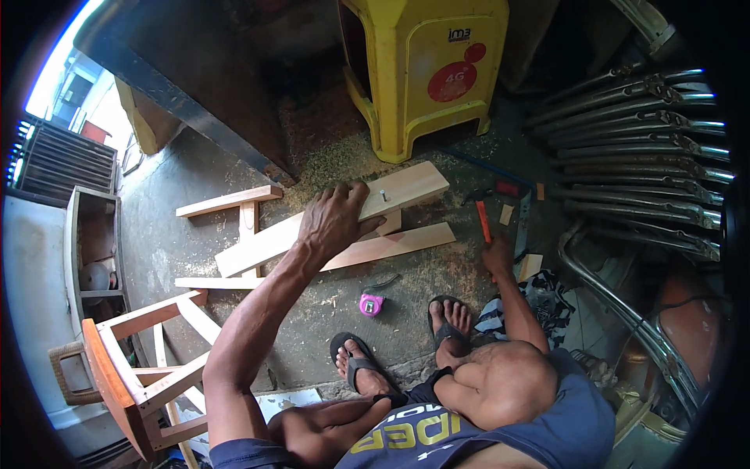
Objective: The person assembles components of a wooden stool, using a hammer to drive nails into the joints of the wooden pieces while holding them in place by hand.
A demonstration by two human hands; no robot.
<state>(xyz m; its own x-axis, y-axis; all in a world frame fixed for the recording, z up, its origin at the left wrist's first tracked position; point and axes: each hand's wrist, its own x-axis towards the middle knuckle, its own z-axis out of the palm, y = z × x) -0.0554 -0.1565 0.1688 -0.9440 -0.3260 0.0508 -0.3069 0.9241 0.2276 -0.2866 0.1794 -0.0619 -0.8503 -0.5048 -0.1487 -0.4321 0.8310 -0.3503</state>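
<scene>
On the floor, behind the work, a yellow stool. In front of it, lying slantwise and seemingly over a short wooden block, a pale plank — perhaps for firm support from below. Across the plank, the left hand, half open, grasping from edge to edge, probably for keeping it steady. Beside, apart from the plank, the right hand, closed around an orange-handled hammer. Smallest — upright in the plank, a nail.

I see yellow far stool | pale plank | orange hammer handle | pink tape measure | black-and-white patterned cloth
</scene>
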